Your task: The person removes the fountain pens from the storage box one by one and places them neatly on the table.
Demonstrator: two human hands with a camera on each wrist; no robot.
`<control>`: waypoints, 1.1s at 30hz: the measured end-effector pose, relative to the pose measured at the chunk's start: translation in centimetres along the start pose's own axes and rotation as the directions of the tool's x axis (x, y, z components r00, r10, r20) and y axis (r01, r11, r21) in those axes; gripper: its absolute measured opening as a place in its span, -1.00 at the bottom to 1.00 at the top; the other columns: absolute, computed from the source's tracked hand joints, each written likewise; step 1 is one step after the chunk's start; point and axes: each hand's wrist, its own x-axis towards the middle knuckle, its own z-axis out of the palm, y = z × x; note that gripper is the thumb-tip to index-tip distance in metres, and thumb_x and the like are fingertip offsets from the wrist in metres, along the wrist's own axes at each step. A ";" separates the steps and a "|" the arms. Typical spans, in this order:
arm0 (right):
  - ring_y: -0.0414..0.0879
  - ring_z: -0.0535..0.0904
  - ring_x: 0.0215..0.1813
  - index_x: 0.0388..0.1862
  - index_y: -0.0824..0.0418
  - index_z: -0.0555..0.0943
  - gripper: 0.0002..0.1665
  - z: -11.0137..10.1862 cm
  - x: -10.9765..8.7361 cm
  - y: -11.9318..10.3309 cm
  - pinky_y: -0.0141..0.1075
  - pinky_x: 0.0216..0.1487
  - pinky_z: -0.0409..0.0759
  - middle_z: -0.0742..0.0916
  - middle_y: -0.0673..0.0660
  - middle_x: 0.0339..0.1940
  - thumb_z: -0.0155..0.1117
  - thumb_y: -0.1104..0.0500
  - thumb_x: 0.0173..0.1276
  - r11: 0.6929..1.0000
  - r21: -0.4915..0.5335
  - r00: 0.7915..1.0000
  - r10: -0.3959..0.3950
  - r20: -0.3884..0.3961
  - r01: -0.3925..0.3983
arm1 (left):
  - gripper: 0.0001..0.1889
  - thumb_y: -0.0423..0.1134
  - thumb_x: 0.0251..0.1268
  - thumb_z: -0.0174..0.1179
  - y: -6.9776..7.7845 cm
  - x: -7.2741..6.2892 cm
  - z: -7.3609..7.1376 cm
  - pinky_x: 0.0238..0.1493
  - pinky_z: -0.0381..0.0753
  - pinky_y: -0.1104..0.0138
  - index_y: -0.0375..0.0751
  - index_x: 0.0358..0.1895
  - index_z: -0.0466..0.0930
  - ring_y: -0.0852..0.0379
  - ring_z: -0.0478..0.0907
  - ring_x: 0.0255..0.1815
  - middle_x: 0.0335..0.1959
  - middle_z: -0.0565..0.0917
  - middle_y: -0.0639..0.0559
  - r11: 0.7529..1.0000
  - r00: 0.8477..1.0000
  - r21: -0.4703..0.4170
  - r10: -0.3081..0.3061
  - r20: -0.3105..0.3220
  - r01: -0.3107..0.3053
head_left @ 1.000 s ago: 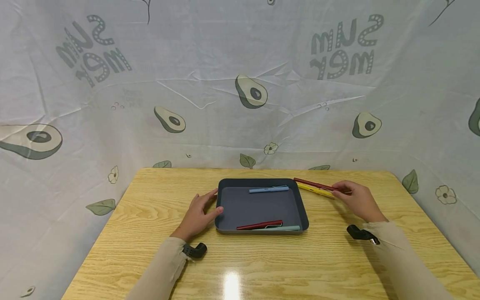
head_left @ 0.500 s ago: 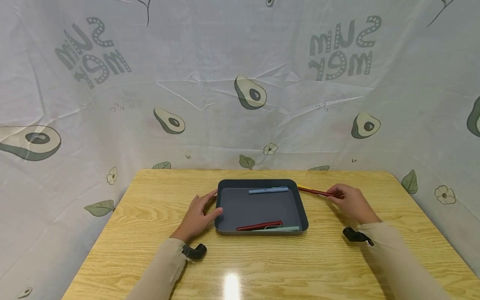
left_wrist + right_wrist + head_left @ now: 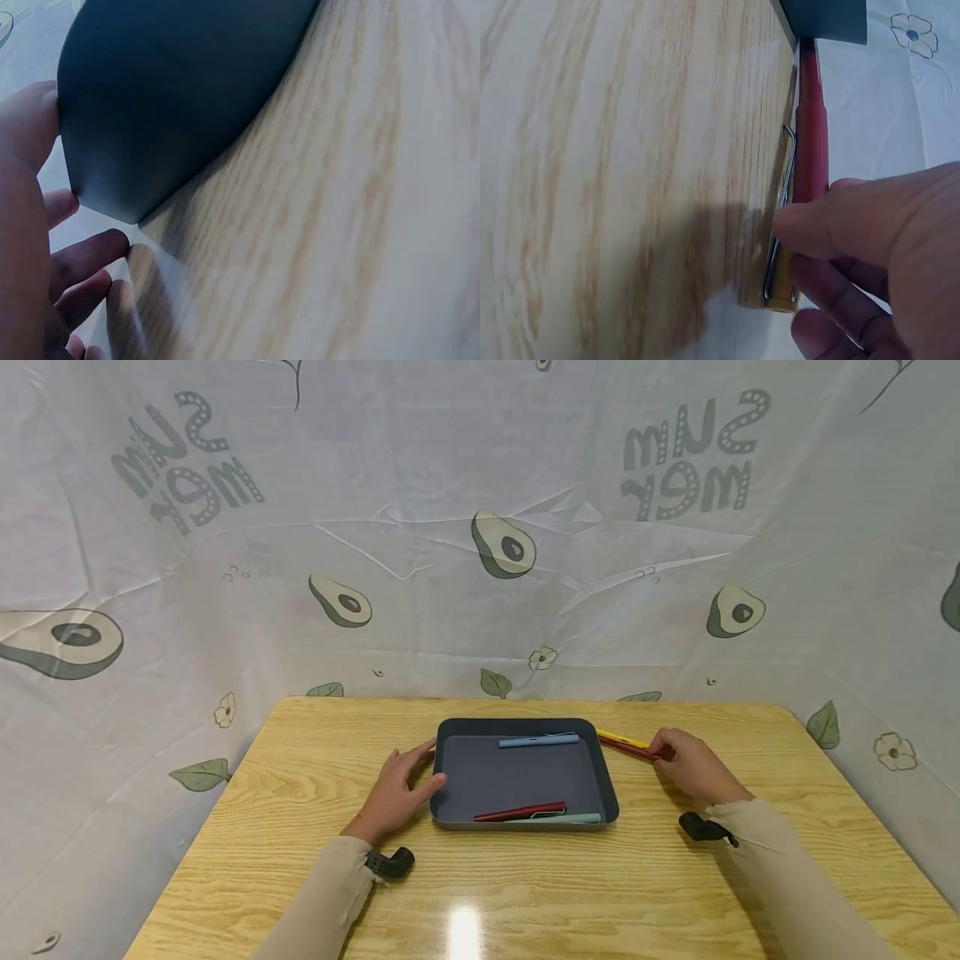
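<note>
My right hand (image 3: 690, 764) pinches a dark red pen (image 3: 632, 749) just right of the tray. A yellow pen (image 3: 621, 737) lies alongside it, on the far side in the head view. Seen from the right wrist, the thumb lies over the red pen (image 3: 811, 154), and the yellow pen's end (image 3: 781, 289) with a wire clip shows below the thumb. My left hand (image 3: 396, 795) rests with spread fingers at the left side of the dark grey tray (image 3: 517, 727), thumb at its rim. Its fingertips are close to the tray wall (image 3: 172, 90) in the left wrist view.
Inside the tray, a blue pen (image 3: 538, 740) lies near the back wall. Another red pen (image 3: 519, 812) and a pale green pen (image 3: 573, 818) lie along its front wall. Patterned cloth (image 3: 420, 635) hangs behind the wooden table (image 3: 555, 893).
My right hand has moved left and slightly nearer, bringing the red pen from behind the yellow pen, across it, to its near side. The left hand and tray have stayed put.
</note>
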 end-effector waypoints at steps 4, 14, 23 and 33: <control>0.02 0.60 -0.20 -0.19 0.31 0.64 -0.88 0.0 0.1 -0.1 -0.10 -0.19 0.64 0.71 0.20 -0.20 0.37 0.44 0.35 1.000 0.009 0.999 0.028 0.022 -0.029 | -0.26 0.09 0.49 0.25 0.1 0.0 0.0 0.67 -0.26 -0.12 0.01 0.63 0.25 -0.11 0.31 0.56 0.47 0.50 -0.05 1.000 1.000 0.000 -0.008 -0.001 0.008; -0.03 0.60 -0.25 -0.12 0.32 0.67 -0.88 -0.5 0.1 -0.3 -0.19 -0.26 0.64 0.73 0.17 -0.23 0.38 0.35 0.40 0.998 0.039 0.997 0.054 0.048 -0.056 | -0.26 0.10 0.48 0.26 0.0 0.1 0.1 0.68 -0.27 -0.11 0.02 0.63 0.25 -0.10 0.31 0.56 0.47 0.50 -0.05 1.000 1.000 -0.004 -0.007 -0.002 0.006; 0.11 0.65 -0.11 0.07 0.42 0.62 -0.73 -1.8 -0.2 -0.9 0.06 -0.07 0.69 0.72 0.24 -0.13 0.33 0.33 0.45 0.999 0.034 1.000 0.008 -0.030 -0.007 | -0.26 0.10 0.49 0.25 -0.3 0.0 0.2 0.68 -0.27 -0.10 0.02 0.63 0.24 -0.07 0.31 0.56 0.47 0.50 -0.05 1.000 1.000 -0.002 -0.005 0.002 0.005; 0.17 0.66 -0.03 0.13 0.42 0.61 -0.70 -2.0 -0.1 -2.3 0.16 0.02 0.67 0.72 0.29 -0.05 0.29 0.31 0.49 0.999 0.049 0.999 -0.007 -0.038 0.009 | -0.26 0.07 0.49 0.26 -0.4 0.1 0.3 0.67 -0.26 -0.12 0.01 0.63 0.24 -0.06 0.34 0.55 0.46 0.51 -0.05 1.000 1.000 -0.009 0.008 -0.004 -0.008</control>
